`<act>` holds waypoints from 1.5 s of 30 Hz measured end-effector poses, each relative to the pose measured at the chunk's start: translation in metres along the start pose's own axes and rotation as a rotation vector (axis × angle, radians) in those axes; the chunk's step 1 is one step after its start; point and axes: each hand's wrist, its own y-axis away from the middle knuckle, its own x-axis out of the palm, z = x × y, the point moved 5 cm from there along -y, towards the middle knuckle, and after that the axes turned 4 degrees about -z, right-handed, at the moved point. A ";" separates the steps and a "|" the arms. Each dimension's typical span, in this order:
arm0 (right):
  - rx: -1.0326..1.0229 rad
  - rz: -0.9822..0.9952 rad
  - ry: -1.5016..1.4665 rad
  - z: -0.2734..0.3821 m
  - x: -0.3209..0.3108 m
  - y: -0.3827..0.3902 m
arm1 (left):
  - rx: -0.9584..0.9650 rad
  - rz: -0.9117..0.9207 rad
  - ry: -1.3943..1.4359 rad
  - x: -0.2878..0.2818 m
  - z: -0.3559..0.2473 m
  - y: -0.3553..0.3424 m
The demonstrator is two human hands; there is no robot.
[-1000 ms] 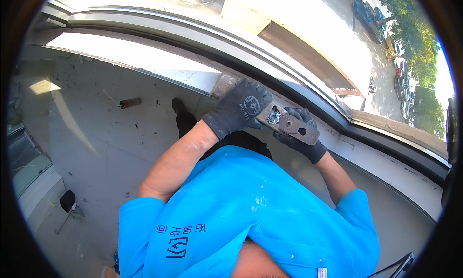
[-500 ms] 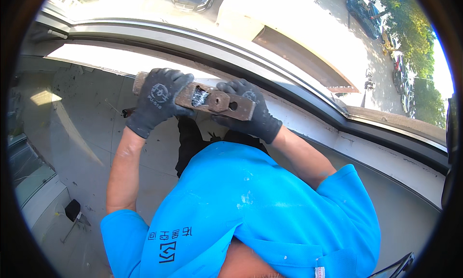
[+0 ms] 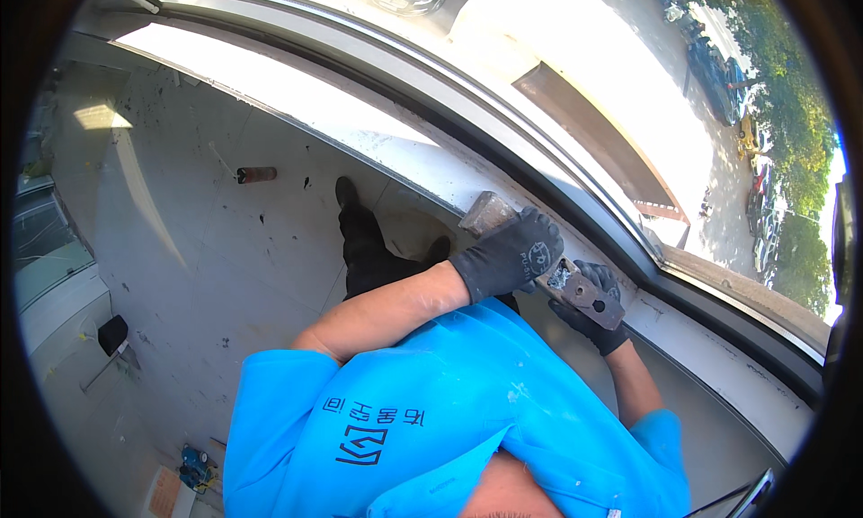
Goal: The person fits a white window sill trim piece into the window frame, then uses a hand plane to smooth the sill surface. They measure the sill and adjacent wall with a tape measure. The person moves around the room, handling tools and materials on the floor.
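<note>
In dark gloves, both my hands hold a worn brown hand plane slantwise along the inner edge of the white windowsill. Near the plane's far-left end, my left hand is wrapped over its top. My right hand grips the other end from the side and below; some of its fingers are hidden beneath. Between the hands, the plane's opening shows pale bluish bits. A round hole goes through its right end. Whether the plane's underside touches the sill cannot be seen.
A dark window frame runs diagonally beyond the sill, with parked vehicles outside. On the grey floor lie a reddish cylinder, a dark-headed tool and a blue tool. My dark trouser leg is below the sill.
My hands and the plane have moved right and nearer along the sill. My left arm now reaches across my front. The view has turned, and the reddish cylinder shows fully.
</note>
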 end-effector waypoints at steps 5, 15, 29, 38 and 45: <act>-0.139 -0.119 -0.098 0.067 -0.003 -0.099 | -0.143 0.053 -0.004 -0.059 0.078 0.058; -0.264 -0.330 -0.107 0.186 0.024 -0.267 | -0.322 -0.078 -0.239 -0.166 0.237 0.177; -0.154 -0.264 -0.087 0.079 -0.006 -0.117 | -0.173 -0.083 -0.143 -0.085 0.094 0.077; -0.027 -0.083 0.050 0.012 0.016 -0.014 | -0.009 0.021 -0.037 0.000 0.021 0.015; -0.097 -0.068 -0.044 0.046 0.018 -0.083 | -0.087 0.014 -0.030 -0.035 0.075 0.051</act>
